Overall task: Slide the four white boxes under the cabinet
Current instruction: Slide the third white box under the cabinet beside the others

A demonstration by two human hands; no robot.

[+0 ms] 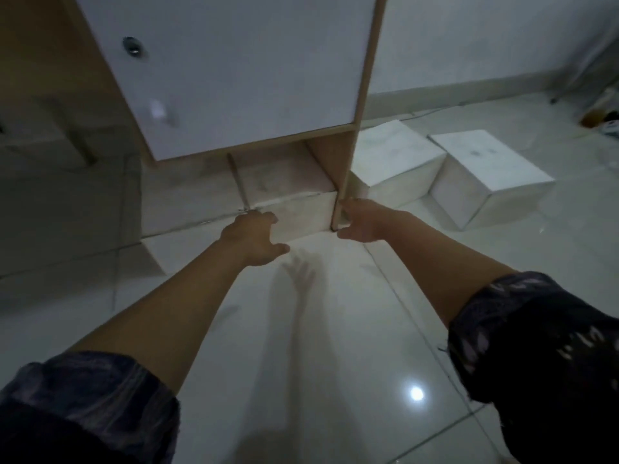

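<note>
Pressing a white box (298, 212) half under the cabinet (234, 72), left hand (254, 237) spread on its front, right hand (363, 222) open by the leg, two boxes (395, 155) right, glossy tiled floor (335, 329), dim room

Gap under cabinet (234, 78) is filling up: white box (294, 209) is sitting in it, blocking the opening beside the wooden side panel (345, 175). Two more boxes (395, 155) (485, 175) are crowding the floor right. Tiled floor (335, 329) in front is lying open.

Glossy tiled floor (335, 329), matt boxes (301, 212)
</note>
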